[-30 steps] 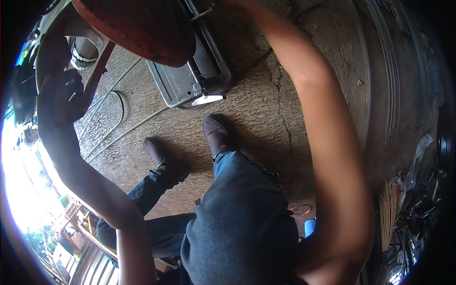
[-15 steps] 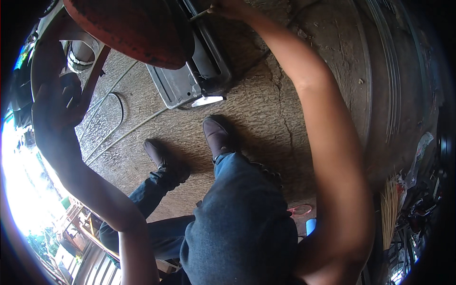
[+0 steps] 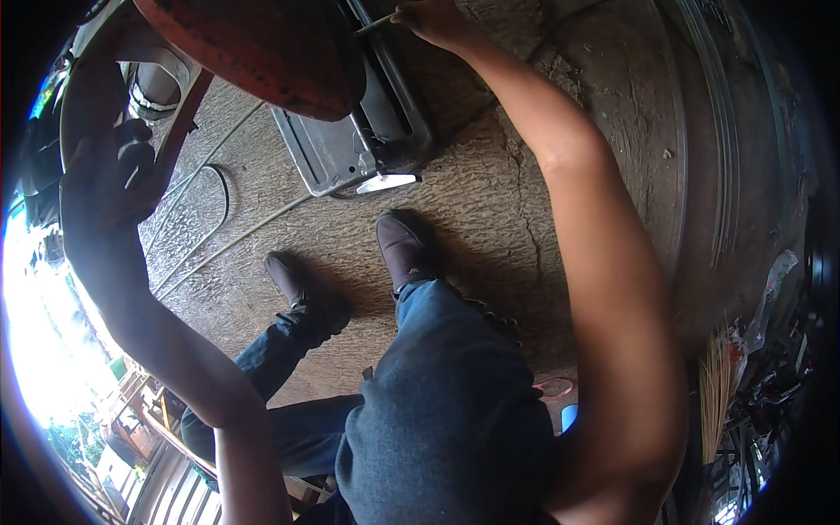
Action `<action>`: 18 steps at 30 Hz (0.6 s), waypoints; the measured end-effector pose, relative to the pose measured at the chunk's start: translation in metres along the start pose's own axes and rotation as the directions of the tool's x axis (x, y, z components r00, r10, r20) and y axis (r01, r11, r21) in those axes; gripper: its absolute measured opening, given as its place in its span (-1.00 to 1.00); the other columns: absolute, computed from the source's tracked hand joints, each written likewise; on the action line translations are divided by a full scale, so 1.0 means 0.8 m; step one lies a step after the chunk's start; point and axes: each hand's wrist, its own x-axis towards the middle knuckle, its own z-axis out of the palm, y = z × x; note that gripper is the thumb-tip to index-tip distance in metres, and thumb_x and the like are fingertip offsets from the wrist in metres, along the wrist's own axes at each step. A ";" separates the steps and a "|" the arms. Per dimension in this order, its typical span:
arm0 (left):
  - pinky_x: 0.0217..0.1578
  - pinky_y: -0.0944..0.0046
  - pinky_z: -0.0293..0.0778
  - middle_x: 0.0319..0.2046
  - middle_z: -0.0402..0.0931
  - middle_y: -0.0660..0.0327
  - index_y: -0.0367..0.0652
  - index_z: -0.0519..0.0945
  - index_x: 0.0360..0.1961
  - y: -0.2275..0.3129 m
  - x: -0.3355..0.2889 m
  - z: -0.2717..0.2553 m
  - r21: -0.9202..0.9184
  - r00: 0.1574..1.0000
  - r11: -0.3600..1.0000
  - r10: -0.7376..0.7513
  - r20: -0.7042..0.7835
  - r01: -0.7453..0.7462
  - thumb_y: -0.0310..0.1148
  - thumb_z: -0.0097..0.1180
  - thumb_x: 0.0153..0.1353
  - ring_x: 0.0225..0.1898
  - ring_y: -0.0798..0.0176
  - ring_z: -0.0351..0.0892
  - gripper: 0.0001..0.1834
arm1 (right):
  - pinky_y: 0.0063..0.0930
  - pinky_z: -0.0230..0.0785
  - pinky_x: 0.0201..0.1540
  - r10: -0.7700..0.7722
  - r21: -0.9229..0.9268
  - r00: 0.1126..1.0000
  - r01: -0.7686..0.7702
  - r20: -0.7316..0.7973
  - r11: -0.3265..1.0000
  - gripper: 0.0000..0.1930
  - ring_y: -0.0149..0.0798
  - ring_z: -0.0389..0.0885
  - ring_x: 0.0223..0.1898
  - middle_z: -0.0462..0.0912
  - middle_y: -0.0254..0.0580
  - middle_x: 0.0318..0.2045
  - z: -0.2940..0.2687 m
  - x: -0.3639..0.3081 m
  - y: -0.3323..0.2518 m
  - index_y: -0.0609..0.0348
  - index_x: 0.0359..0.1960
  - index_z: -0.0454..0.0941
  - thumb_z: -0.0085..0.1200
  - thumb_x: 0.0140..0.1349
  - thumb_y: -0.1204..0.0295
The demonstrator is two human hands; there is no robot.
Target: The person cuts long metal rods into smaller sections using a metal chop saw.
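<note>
At the upper left, my left hand (image 3: 122, 175) is closed round the grey loop-shaped handle (image 3: 182, 72) of what looks like a cut-off saw; shade darkens its fingers. The saw's worn red guard (image 3: 262, 57) hangs over a dark metal base (image 3: 317, 157). A threaded clamp screw (image 3: 360, 131) on that base ends in a bright metal plate (image 3: 386, 183). My right hand (image 3: 430, 21), at the top edge, pinches a thin pale rod (image 3: 374, 26). The rod's other end disappears behind the guard, so its contact with the saw is hidden.
Cracked, rough concrete floor (image 3: 490, 201) surrounds the base. A cable (image 3: 254, 234) runs over it on the left. My shoes (image 3: 407, 249) are just below the saw. A straw broom (image 3: 716, 394) and dark clutter stand at the lower right, and a slatted wooden bench (image 3: 171, 486) at the lower left.
The whole view has shifted slightly, with the saw appearing a little higher and farther right. Both hands keep their grips on the handle and the rod.
</note>
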 end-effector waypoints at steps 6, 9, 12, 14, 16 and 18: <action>-0.05 0.29 0.54 0.04 0.47 0.11 -0.21 0.37 0.14 -0.027 0.050 -0.005 0.089 0.933 0.964 0.214 0.289 -0.249 -0.52 0.22 0.07 0.05 0.19 0.53 -0.44 | -0.05 0.42 -0.05 0.161 0.018 0.956 -0.170 0.244 0.985 -0.65 0.02 0.62 -0.22 0.63 -0.07 -0.38 -0.035 0.012 -0.019 0.11 -0.28 0.63 -0.07 0.26 0.11; 0.00 0.28 0.53 0.11 0.43 0.11 -0.22 0.33 0.20 -0.013 0.055 0.005 0.137 0.871 0.909 0.321 0.371 -0.393 -0.54 0.23 0.05 0.10 0.18 0.49 -0.36 | -0.03 0.43 -0.06 0.160 0.199 0.987 -0.156 -0.006 0.967 -0.62 0.05 0.61 -0.18 0.63 0.03 -0.33 -0.044 0.014 -0.032 0.18 -0.27 0.63 0.02 0.18 0.10; -0.07 0.26 0.58 0.12 0.42 0.04 -0.27 0.36 0.18 0.023 0.034 0.016 -0.090 0.903 0.923 0.385 0.193 -0.375 -0.61 0.32 -0.10 0.07 0.14 0.53 -0.27 | -0.04 0.44 -0.08 0.256 0.027 0.939 -0.269 0.230 0.963 -0.62 0.04 0.61 -0.18 0.63 0.09 -0.29 -0.042 0.014 -0.035 0.24 -0.27 0.63 0.01 0.19 0.13; -0.03 0.22 0.56 0.21 0.32 0.04 -0.22 0.23 0.27 0.051 0.017 0.021 -0.523 0.933 0.830 0.010 0.360 0.193 -0.51 0.19 0.06 0.17 0.12 0.44 -0.29 | -0.05 0.44 -0.09 0.308 0.088 0.928 -0.332 0.211 0.939 -0.63 0.04 0.60 -0.17 0.63 0.09 -0.25 -0.037 0.015 -0.034 0.25 -0.26 0.63 -0.01 0.21 0.16; 0.03 0.18 0.52 0.28 0.24 0.06 -0.16 0.12 0.34 0.071 0.011 0.023 -0.707 0.806 0.388 -0.277 0.523 0.592 -0.39 0.05 0.22 0.25 0.11 0.34 -0.32 | -0.05 0.44 -0.10 0.311 0.109 0.925 -0.339 0.217 0.934 -0.63 0.03 0.61 -0.18 0.64 0.08 -0.27 -0.034 0.017 -0.031 0.25 -0.28 0.64 -0.02 0.22 0.15; 0.14 0.00 0.48 0.26 0.18 0.00 -0.30 0.07 0.30 0.083 0.003 0.019 -0.747 0.773 0.245 -0.363 0.521 0.618 -0.57 -0.13 0.16 0.28 -0.02 0.28 -0.36 | -0.05 0.44 -0.10 0.310 0.127 0.923 -0.344 0.226 0.930 -0.63 0.02 0.61 -0.18 0.65 0.07 -0.28 -0.035 0.016 -0.028 0.24 -0.29 0.65 -0.02 0.23 0.15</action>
